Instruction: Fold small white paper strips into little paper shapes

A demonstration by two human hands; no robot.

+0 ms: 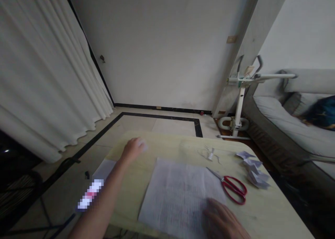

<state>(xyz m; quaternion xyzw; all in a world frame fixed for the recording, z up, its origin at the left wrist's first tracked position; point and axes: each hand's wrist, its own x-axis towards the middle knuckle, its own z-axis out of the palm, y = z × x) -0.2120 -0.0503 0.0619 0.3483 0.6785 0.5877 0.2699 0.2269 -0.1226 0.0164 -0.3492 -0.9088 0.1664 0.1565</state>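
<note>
My left hand [134, 147] reaches out over the far left of the table, its fingers closed on a small piece of white paper [143, 144] that is blurred and partly hidden. My right hand [223, 219] lies on the lower right edge of a large printed sheet [178, 193], fingers stretched out and somewhat blurred. A pair of scissors [234, 189] with red handles rests just beyond that hand, its blade tips over the sheet's top right corner.
Several folded white paper pieces [258, 178] lie along the table's right side. Thin paper scraps [210, 155] sit near the far edge. Another white sheet [104, 169] is partly behind my left forearm. Past the pale table [167, 141] stand an exercise machine [239, 103] and a sofa [295, 120].
</note>
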